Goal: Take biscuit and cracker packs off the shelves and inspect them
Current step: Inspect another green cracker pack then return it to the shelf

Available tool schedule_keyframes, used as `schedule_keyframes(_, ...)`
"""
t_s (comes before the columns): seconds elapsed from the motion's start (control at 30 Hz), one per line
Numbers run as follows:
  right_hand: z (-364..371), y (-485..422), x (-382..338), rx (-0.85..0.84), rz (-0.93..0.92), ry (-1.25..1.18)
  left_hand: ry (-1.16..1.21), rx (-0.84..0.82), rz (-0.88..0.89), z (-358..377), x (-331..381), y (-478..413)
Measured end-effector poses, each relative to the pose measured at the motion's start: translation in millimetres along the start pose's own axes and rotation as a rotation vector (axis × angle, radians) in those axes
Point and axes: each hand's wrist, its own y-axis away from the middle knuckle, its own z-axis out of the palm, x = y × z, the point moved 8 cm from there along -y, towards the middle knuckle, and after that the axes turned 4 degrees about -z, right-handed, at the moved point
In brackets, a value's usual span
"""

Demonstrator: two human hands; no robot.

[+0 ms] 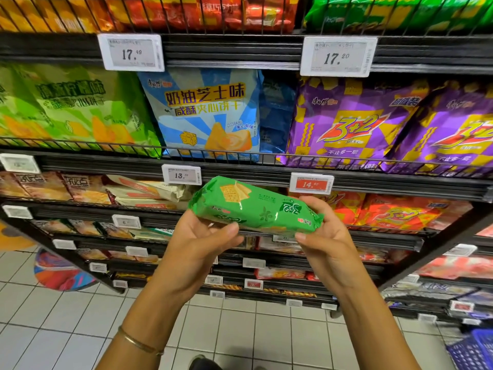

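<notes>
Just in front of the shelves (pixel 240 53), both hands close their grip on one green biscuit pack (pixel 256 209). The left hand (pixel 197 244) holds its higher left end and the right hand (pixel 328 244) its lower right end, so the pack slopes down to the right, clear of every shelf. Each thumb lies along the near lower edge. The left fingers are hidden behind the wrapper, while on the right only a curled finger shows over the top of the far end. The "3+2" print on the pack reads upside down from this view, and its smaller text is too fine to make out. Both forearms rise from the bottom edge, palms turned inward, with a thin bracelet (pixel 138 343) on the left wrist. Directly behind the pack sit a white price tag (pixel 181 175) marked 13.10 and a red price tag (pixel 310 184) marked 14.50. Orange-red packs (pixel 400 212) are partly covered by the right hand. One shelf up stand light-green bags (pixel 66 108), a blue bag (pixel 208 113) and purple bags (pixel 346 124), the outer ones cut off by the frame. Lower shelves are blurred and their tags unreadable. A blue basket (pixel 474 348) is cut off at the lower right corner, over the tiled floor (pixel 240 329).
</notes>
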Motion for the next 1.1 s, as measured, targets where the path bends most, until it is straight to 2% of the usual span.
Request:
schedule_keyframes(0.23, 4.8, 1.5, 20.4, -0.014, 0.16, -0.238, -0.111, -0.132, 0.156, 21.6, 22.4, 7.4)
schedule_keyframes(0.4, 12.8, 11.0, 28.1, 0.006, 0.326, -0.139, -0.209, -0.118, 0.238, 28.1, 38.1, 13.2)
schedule_keyframes(0.5, 17.4, 15.2, 30.0, 0.046, 0.384, -0.176, -0.169, -0.082, 0.251, 24.2, 42.6, 12.2)
schedule_keyframes(0.57, 21.7, 15.9, 29.6, 0.029, 0.404, -0.118, -0.152, -0.034, 0.243, 18.7, 42.3, 11.7)
schedule_keyframes(0.7, 27.3, 13.2, 22.3, -0.05, 0.38, -0.116, -0.074, 0.058, 0.179, 4.5, 35.6, 8.8)
schedule_keyframes(0.87, 31.7, 10.1, -2.0, -0.118, 0.279, -0.167, 0.097, 0.099, -0.009, -4.3, 20.9, 8.7)
schedule_keyframes(1.1, 47.6, 4.1, -35.3, -0.037, 0.041, 0.079, 0.232, 0.034, -0.277, 7.1, -11.1, 14.7)
